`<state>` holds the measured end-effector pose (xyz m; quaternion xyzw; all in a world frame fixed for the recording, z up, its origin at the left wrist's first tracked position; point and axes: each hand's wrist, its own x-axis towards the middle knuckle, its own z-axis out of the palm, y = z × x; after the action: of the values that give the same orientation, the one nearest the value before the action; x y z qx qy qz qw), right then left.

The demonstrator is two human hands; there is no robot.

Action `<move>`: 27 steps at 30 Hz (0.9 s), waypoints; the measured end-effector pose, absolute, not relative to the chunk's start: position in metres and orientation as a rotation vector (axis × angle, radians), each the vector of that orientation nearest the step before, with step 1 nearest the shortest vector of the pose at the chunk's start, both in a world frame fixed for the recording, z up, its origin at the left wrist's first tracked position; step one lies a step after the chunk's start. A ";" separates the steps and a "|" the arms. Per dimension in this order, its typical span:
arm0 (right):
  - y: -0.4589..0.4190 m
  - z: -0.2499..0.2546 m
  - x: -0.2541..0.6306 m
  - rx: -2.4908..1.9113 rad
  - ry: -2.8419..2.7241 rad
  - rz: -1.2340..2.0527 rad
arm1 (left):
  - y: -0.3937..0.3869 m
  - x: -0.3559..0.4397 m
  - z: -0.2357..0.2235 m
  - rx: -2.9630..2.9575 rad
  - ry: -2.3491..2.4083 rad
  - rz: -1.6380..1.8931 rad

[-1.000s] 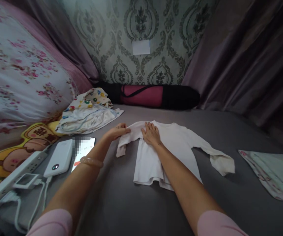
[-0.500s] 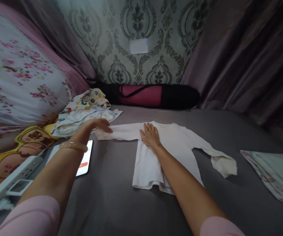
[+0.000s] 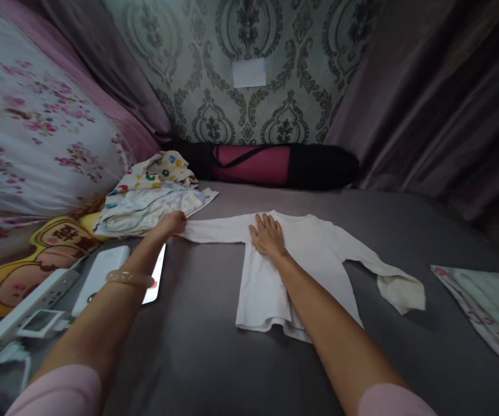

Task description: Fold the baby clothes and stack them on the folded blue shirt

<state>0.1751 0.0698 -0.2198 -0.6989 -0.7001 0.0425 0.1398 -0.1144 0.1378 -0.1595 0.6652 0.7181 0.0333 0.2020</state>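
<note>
A small white long-sleeved shirt [image 3: 314, 254] lies spread on the grey sheet, its neckline toward the wall. My left hand [image 3: 173, 224] is closed on the cuff end of the left-side sleeve, which stretches out straight; the fingertips are partly hidden. Flat on the shirt near that sleeve's shoulder rests my right hand [image 3: 268, 236], fingers extended. The right-side sleeve slants down toward me, its cuff end folded over and cream-coloured. Under my left forearm a lit phone [image 3: 156, 277] is partly covered.
Crumpled patterned clothes [image 3: 154, 193] lie beyond my left hand. At left are a white power bank [image 3: 104, 274], a power strip [image 3: 24, 315] and a yellow cartoon cushion [image 3: 28, 277]. A black and pink roll bag [image 3: 253, 164] lines the wall. Folded cloth [image 3: 487, 306] lies at right.
My left hand has closed on the sleeve's cuff end and shifted slightly left, and the sleeve looks straighter. My right hand stays flat on the shirt. The view has shifted slightly.
</note>
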 end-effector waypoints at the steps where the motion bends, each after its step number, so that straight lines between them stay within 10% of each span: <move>1: 0.070 -0.219 0.175 -2.024 -2.027 0.124 | 0.134 -0.110 -0.165 1.932 2.078 0.057; 27: 0.072 -0.222 0.176 -2.050 -2.069 0.064 | 0.077 0.019 -0.230 2.543 1.891 0.259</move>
<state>0.1758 0.0725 -0.2220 -0.6991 -0.7056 0.0218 0.1137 0.0192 0.0767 -0.2300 0.7997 0.5946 0.0814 -0.0191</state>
